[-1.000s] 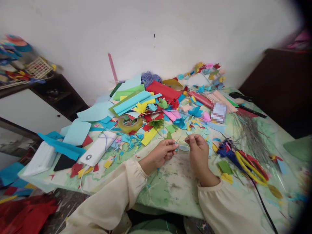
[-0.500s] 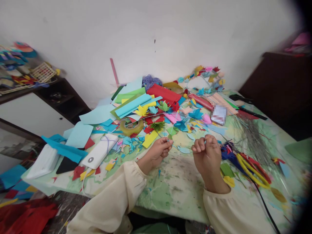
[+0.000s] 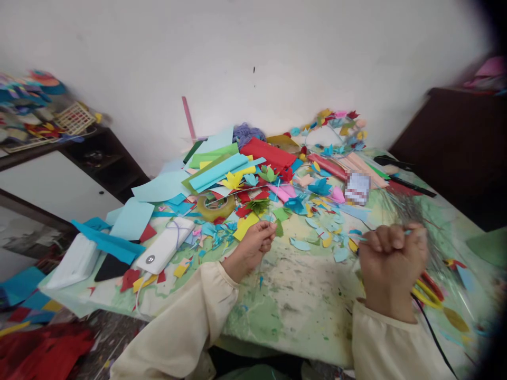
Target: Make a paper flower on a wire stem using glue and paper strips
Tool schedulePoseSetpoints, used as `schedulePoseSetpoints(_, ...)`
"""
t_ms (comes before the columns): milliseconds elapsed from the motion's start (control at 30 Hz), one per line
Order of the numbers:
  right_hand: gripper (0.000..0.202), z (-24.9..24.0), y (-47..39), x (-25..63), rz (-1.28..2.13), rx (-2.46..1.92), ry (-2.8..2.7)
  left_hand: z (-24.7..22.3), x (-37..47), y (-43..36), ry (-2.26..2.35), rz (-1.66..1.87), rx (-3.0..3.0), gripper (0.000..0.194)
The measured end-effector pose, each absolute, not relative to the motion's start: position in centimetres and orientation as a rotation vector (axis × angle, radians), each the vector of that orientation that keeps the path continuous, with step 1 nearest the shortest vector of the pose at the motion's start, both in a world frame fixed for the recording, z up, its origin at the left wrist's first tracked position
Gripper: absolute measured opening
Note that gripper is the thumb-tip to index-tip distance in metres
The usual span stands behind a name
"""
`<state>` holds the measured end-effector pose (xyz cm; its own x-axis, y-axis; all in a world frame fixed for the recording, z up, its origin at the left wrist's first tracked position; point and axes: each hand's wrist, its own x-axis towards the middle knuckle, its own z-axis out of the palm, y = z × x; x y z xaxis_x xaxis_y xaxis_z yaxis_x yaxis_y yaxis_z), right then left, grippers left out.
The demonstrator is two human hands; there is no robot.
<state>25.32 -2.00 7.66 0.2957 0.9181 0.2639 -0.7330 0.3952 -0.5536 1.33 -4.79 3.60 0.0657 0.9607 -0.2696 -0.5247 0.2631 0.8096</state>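
Note:
My left hand (image 3: 256,244) is closed in a pinch over the middle of the table, holding what looks like a thin wire stem (image 3: 270,212). Just above its fingertips is a green paper flower (image 3: 258,206); whether it joins that stem I cannot tell. My right hand (image 3: 393,258), off to the right, is curled shut. A speck of light blue (image 3: 407,232) shows at its thumb and fingertips, too small to name. Behind and beside this hand are a bundle of thin wires (image 3: 412,210) and yellow-handled scissors or pliers (image 3: 428,295), partly covered.
A roll of clear tape (image 3: 216,209) lies left of centre. Folded coloured paper (image 3: 217,171) and cut paper flowers (image 3: 320,186) spread across the back. At the left is a white power bank (image 3: 166,245) with a cable. A phone-like rectangle (image 3: 357,188), blurred, lies right of centre.
My right hand has moved right and toward me, away from my left hand, and now covers part of the coloured handles. The left hand stays nearly in place, still pinched.

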Motion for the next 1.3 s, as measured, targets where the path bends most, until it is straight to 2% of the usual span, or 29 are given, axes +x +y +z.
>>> schedulePoseSetpoints(100,0.025,7.9,-1.5,27.5,1.192,-0.207,-0.468,3.7,1.2,-4.8,0.883,1.270,0.556,0.030)
schedulePoseSetpoints(167,0.020,7.6,-1.3,27.3,1.299,-0.191,-0.454,3.9,1.2,-4.8,0.830,1.297,0.526,0.028)
schedulePoseSetpoints(233,0.006,7.1,-1.4,25.6,1.437,-0.313,-0.537,4.2,1.4,-4.9,0.772,1.306,0.524,0.025)
schedulePoseSetpoints(300,0.018,6.3,-1.8,22.9,1.553,-0.536,-0.708,4.5,1.8,-5.0,0.736,1.287,0.560,0.024)
schedulePoseSetpoints(400,0.021,5.1,-2.9,19.0,1.605,-0.807,-1.056,4.8,2.4,-5.5,0.744,1.241,0.662,0.026)
schedulePoseSetpoints(500,0.027,4.3,-3.7,17.0,1.590,-0.976,-1.331,4.9,3.0,-6.1,0.786,1.198,0.785,0.034)
schedulePoseSetpoints(733,0.023,2.7,-4.1,17.0,1.298,-1.120,-1.627,4.6,3.7,-6.6,0.856,1.066,0.923,0.051)
schedulePoseSetpoints(833,0.024,2.4,-4.1,17.1,1.245,-1.143,-1.664,4.4,3.8,-6.5,0.893,1.059,0.933,0.048)
schedulePoseSetpoints(1067,0.023,3.4,-4.1,17.1,1.438,-1.019,-1.598,4.5,3.6,-6.4,0.988,1.089,0.973,0.037)
schedulePoseSetpoints(1300,0.026,3.3,-4.1,17.6,1.345,-1.113,-1.565,4.4,3.6,-6.3,1.020,1.107,0.952,0.035)
